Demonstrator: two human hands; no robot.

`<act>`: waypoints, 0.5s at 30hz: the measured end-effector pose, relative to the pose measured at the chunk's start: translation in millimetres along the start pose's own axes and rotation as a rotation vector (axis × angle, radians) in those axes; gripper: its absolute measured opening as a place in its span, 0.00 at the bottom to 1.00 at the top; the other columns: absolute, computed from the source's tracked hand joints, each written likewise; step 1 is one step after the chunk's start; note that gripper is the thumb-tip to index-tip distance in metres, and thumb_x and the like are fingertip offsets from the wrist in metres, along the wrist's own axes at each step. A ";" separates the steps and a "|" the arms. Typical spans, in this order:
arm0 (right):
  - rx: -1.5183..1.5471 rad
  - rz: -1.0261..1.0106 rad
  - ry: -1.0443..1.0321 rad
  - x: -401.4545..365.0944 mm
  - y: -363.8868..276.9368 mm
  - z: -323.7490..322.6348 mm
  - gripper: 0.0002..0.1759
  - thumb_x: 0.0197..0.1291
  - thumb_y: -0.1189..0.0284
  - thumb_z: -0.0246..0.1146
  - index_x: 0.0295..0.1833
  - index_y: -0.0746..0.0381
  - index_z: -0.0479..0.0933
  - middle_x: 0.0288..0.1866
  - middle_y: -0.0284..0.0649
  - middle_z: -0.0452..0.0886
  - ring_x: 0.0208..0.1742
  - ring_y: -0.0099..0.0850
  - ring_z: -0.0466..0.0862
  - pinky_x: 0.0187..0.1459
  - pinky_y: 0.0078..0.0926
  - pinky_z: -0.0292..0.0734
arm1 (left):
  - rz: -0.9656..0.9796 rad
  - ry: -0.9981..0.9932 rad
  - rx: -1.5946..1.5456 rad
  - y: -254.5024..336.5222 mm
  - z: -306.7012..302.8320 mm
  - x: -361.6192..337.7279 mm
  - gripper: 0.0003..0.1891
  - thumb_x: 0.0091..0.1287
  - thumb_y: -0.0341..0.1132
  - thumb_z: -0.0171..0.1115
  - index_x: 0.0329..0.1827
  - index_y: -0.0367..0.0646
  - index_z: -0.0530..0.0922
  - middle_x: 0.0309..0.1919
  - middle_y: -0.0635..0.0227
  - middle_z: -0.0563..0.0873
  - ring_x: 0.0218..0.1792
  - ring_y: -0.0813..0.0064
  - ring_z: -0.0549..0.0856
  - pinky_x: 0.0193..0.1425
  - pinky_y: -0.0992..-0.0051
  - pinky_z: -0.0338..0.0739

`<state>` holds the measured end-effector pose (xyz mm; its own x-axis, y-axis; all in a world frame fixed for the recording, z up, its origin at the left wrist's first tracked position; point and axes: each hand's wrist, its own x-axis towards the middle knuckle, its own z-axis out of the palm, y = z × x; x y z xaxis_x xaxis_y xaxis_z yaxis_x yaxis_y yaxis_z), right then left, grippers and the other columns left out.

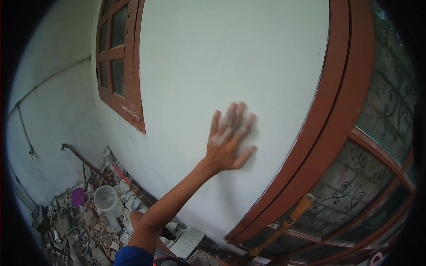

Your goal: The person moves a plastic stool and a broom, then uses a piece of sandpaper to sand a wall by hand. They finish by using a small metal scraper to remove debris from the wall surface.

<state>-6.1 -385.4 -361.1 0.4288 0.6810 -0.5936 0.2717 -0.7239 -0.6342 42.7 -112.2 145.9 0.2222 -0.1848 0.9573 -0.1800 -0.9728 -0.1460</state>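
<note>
My left hand reaches up in front of a white-painted wall, its fingers spread and its palm turned to the surface. Whitish dust or paint marks the back of this hand, and the fingertips are slightly blurred. It appears to lie flat on the wall, with nothing held. A blue sleeve shows at the upper arm. My right hand is not in view.
A brown-framed window is at upper left, and a brown door frame borders the wall at right. A pole leans near the glass panels. Rubble, a clear bucket and a purple object lie lower left.
</note>
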 end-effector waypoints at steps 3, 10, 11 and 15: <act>0.007 0.009 -0.039 -0.4 -0.5 -1.3 0.39 0.60 0.39 0.34 0.55 0.62 0.69 0.54 0.49 0.70 0.58 0.40 0.67 0.60 0.33 0.57 | -0.226 0.125 -0.013 3.4 -0.3 19.2 0.34 0.61 0.47 0.48 0.68 0.36 0.56 0.68 0.45 0.52 0.70 0.48 0.48 0.68 0.48 0.37; 0.026 0.013 -0.085 3.7 7.7 6.1 0.42 0.59 0.37 0.31 0.59 0.60 0.66 0.60 0.48 0.66 0.63 0.40 0.62 0.63 0.33 0.52 | 0.128 -0.143 -0.028 25.8 -5.3 32.4 0.31 0.63 0.43 0.46 0.68 0.38 0.56 0.69 0.53 0.55 0.71 0.56 0.49 0.70 0.52 0.36; 0.027 0.014 -0.094 4.6 10.2 8.5 0.42 0.59 0.37 0.30 0.60 0.60 0.66 0.61 0.48 0.65 0.64 0.40 0.61 0.64 0.33 0.52 | 0.013 -0.006 -0.058 19.2 -6.5 40.5 0.30 0.63 0.41 0.45 0.68 0.39 0.56 0.69 0.53 0.55 0.71 0.57 0.49 0.70 0.52 0.37; 0.033 0.036 -0.135 9.1 18.7 15.1 0.44 0.58 0.36 0.29 0.62 0.59 0.64 0.64 0.47 0.63 0.67 0.40 0.59 0.66 0.33 0.49 | -0.085 0.160 -0.085 22.8 0.5 43.6 0.27 0.61 0.31 0.46 0.66 0.39 0.62 0.68 0.56 0.59 0.70 0.57 0.53 0.70 0.53 0.42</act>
<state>-10.1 -391.1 -385.9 0.3173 0.6646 -0.6765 0.2285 -0.7459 -0.6257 48.8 -142.5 184.2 0.0860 -0.0709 0.9938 -0.2488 -0.9674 -0.0475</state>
